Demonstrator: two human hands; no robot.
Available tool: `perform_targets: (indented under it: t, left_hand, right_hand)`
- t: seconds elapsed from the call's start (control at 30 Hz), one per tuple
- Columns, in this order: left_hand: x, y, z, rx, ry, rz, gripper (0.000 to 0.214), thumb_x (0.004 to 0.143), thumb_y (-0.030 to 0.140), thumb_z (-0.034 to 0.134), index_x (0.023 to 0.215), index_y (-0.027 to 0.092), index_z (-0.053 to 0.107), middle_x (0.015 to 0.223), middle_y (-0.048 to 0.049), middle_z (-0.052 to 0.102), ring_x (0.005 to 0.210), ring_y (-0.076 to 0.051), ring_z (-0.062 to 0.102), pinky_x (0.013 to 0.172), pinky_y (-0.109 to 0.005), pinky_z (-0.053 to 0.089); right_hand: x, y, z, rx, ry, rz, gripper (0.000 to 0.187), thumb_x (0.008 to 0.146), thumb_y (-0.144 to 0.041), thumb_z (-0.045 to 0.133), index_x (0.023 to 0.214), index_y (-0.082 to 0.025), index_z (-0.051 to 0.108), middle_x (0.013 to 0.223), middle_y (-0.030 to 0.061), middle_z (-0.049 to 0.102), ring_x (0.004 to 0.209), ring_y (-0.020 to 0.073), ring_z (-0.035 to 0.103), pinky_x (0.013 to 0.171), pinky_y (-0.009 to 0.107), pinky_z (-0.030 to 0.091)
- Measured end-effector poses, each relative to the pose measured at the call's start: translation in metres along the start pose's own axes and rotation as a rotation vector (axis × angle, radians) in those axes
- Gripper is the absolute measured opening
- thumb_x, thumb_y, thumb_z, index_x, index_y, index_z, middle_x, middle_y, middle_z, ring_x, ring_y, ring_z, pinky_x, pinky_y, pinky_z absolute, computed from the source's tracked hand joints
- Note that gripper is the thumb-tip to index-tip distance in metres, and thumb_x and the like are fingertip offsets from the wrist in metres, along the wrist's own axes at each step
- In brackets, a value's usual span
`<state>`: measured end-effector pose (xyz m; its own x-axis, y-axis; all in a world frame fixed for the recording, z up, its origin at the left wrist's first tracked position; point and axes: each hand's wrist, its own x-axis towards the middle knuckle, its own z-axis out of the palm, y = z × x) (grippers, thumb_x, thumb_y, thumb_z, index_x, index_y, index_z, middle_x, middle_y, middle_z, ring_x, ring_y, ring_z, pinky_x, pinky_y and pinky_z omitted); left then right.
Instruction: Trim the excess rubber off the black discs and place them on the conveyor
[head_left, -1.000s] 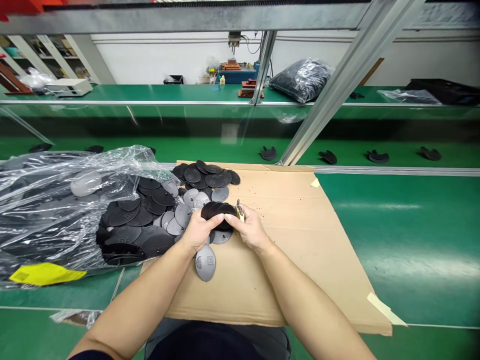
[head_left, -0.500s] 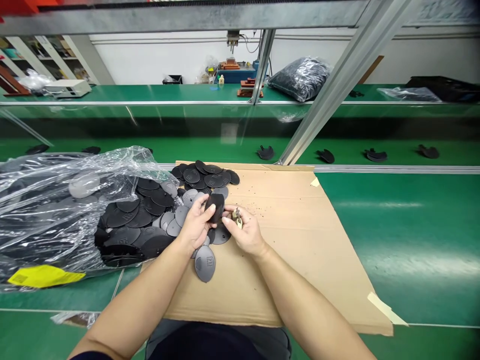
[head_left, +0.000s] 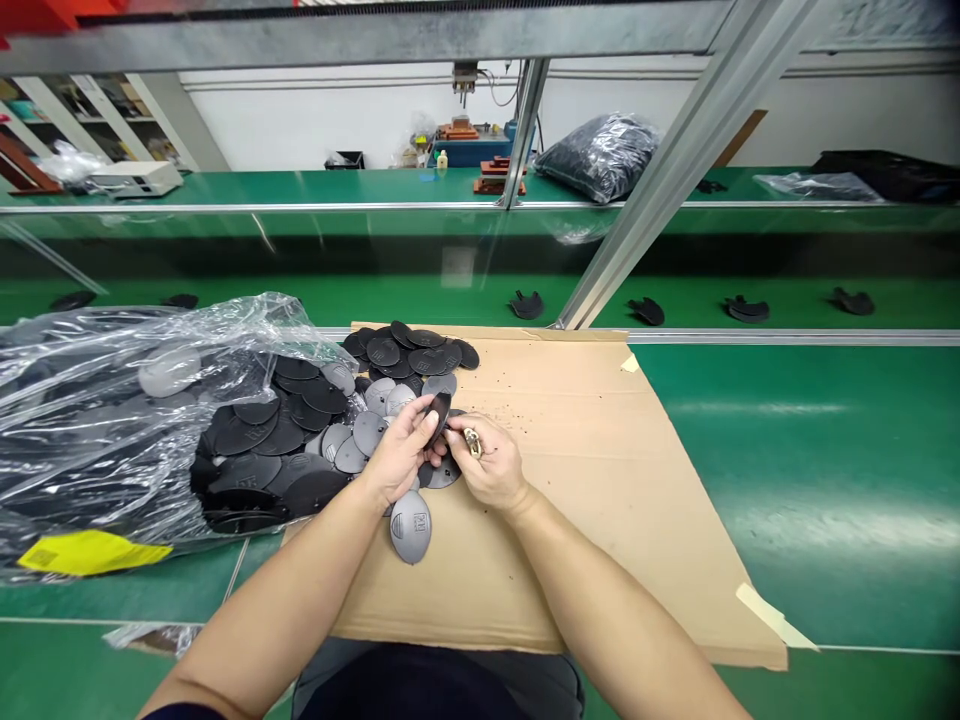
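Observation:
My left hand [head_left: 403,450] grips a black oval plastic disc [head_left: 439,410] by its edge, tilted so that it shows narrow. My right hand [head_left: 491,463] is closed around a small tool with a pale brass-coloured metal end [head_left: 472,442]; its kind is hard to make out. The right fingertips meet the disc's right edge, where the tool's working end is hidden. Under and beside my hands lie loose grey discs, one of them a grey oval disc [head_left: 411,527] with raised markings, near my left wrist. A pile of black discs [head_left: 409,350] sits just beyond.
A clear plastic bag [head_left: 135,350] spilling black discs [head_left: 255,470] lies at the left. Cardboard [head_left: 570,520] covers the bench, with dark crumbs on it. Behind, a green conveyor belt [head_left: 450,300] carries curved black parts [head_left: 527,305]. A slanted metal post [head_left: 675,160] rises at the right.
The disc in my left hand has turned from facing the camera to nearly edge-on. My right hand and the tool have rotated slightly. Parts on the belt have shifted a little left.

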<state>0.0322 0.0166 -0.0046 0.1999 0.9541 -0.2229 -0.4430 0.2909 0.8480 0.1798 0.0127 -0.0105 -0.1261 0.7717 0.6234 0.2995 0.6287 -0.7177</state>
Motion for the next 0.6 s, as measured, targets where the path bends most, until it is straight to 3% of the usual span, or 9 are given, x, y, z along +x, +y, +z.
perform_targets:
  t: [0.13,0.27,0.43,0.6]
  left_hand:
    - [-0.001,-0.001,0.001,0.015,0.001,-0.007,0.064,0.073,0.042,0.075,0.125,0.018,0.047,0.082,-0.0004,0.057,0.061,-0.010,0.057,0.048,-0.022,0.047]
    - [0.000,-0.003,0.002,-0.010,0.029,0.005,0.065,0.070,0.042,0.077,0.123,0.017,0.048,0.081,-0.0003,0.059,0.060,-0.010,0.056,0.049,-0.022,0.047]
    - [0.001,0.002,0.007,-0.088,0.175,0.060,0.064,0.060,0.029,0.084,0.114,0.017,0.051,0.085,-0.0019,0.065,0.066,-0.012,0.061,0.054,-0.023,0.048]
    - [0.022,0.021,0.019,0.044,0.265,0.296,0.045,0.061,0.021,0.080,0.101,0.015,0.061,0.096,-0.0060,0.069,0.088,-0.017,0.064,0.083,-0.032,0.050]
  right_hand:
    - [0.003,-0.001,-0.004,-0.082,-0.028,-0.099,0.016,0.087,-0.017,0.054,0.099,-0.022,0.064,0.091,0.0075,0.070,0.088,0.0207,0.065,0.080,0.037,0.054]
    - [0.004,-0.002,-0.003,-0.092,-0.050,-0.089,0.014,0.087,-0.019,0.054,0.096,-0.021,0.065,0.084,0.0067,0.068,0.081,0.0203,0.064,0.078,0.037,0.053]
    - [0.002,0.004,-0.002,0.088,0.006,0.115,0.014,0.085,-0.023,0.056,0.096,-0.021,0.064,0.087,0.0056,0.065,0.081,0.0194,0.062,0.077,0.035,0.051]
    - [0.004,0.022,-0.005,0.238,0.198,0.359,0.018,0.083,-0.030,0.058,0.097,-0.019,0.062,0.082,0.0029,0.063,0.072,0.0162,0.059,0.072,0.032,0.049]
